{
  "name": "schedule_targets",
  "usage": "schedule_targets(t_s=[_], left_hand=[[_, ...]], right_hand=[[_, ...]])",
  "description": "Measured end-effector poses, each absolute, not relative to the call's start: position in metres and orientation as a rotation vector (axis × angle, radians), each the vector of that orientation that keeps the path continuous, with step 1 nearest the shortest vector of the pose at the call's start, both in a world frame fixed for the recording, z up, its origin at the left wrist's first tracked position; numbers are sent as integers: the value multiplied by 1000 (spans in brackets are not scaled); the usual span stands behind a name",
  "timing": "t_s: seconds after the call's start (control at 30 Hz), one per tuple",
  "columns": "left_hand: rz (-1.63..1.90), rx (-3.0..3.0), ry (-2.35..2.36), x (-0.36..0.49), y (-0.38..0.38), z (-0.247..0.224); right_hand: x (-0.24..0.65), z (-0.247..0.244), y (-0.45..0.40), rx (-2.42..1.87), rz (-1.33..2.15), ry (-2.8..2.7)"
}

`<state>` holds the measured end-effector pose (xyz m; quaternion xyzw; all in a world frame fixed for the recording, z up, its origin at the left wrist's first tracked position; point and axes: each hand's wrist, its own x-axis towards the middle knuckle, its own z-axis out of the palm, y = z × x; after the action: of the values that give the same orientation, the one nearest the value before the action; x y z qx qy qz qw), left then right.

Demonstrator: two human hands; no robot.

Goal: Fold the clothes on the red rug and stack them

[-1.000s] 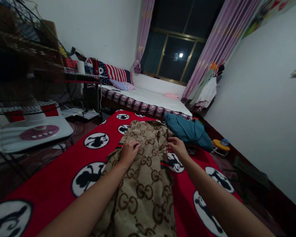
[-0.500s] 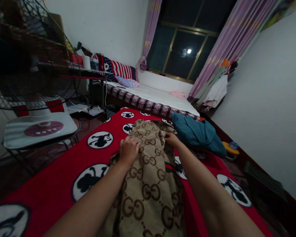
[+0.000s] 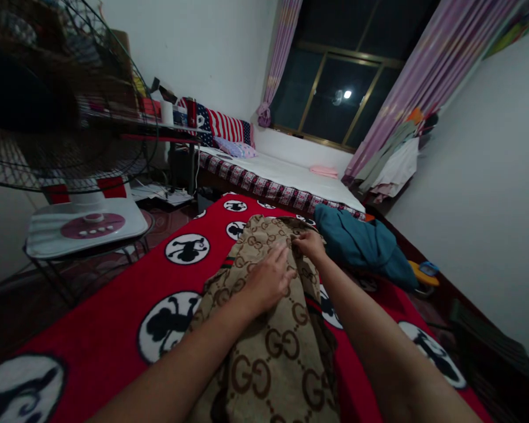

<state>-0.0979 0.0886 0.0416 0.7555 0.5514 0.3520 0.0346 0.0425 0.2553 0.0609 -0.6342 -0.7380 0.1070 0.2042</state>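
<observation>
Red blanket (image 3: 110, 329), printed with white discs bearing dark figures, extends beneath and to both sides of the fingers. Garment (image 3: 286, 376): tan, covered in brown paired-G motifs, creased, laid lengthwise on the blanket; it lies directly under the left fingers, reaches slightly beyond the right fingertips, and runs back between the forearms. Teal cloth bundle (image 3: 361, 244): just to the right of the right fingers. Left hand (image 3: 268, 279): resting on the garment, fingers extended, slightly apart. Right hand (image 3: 308, 244): fingers bent, clamped on a garment fold. Striped trim (image 3: 312, 304): green and red, nearer than the right fingers
</observation>
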Motion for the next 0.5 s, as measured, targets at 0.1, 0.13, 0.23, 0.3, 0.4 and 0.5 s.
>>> schedule_targets(t_s=[0.1,0.13,0.23,0.3,0.4,0.5], left_hand=[[848,2379,1642,-91,90,25],[790,2394,1637,-91,90,18],[723,2426,1639,-94,92,5],[736,2440,1642,-95,92,3],[752,2444,1644,-98,95,4],[741,2419,1653,-106,100,6]], right_hand=[[41,51,257,-1832,197,-2027],[41,46,257,-1849,184,-2035],[43,37,256,-1890,188,-2088],[44,38,256,-1903,181,-2114],[44,42,256,-1895,99,-2100],[43,35,249,-1900,39,-2075]])
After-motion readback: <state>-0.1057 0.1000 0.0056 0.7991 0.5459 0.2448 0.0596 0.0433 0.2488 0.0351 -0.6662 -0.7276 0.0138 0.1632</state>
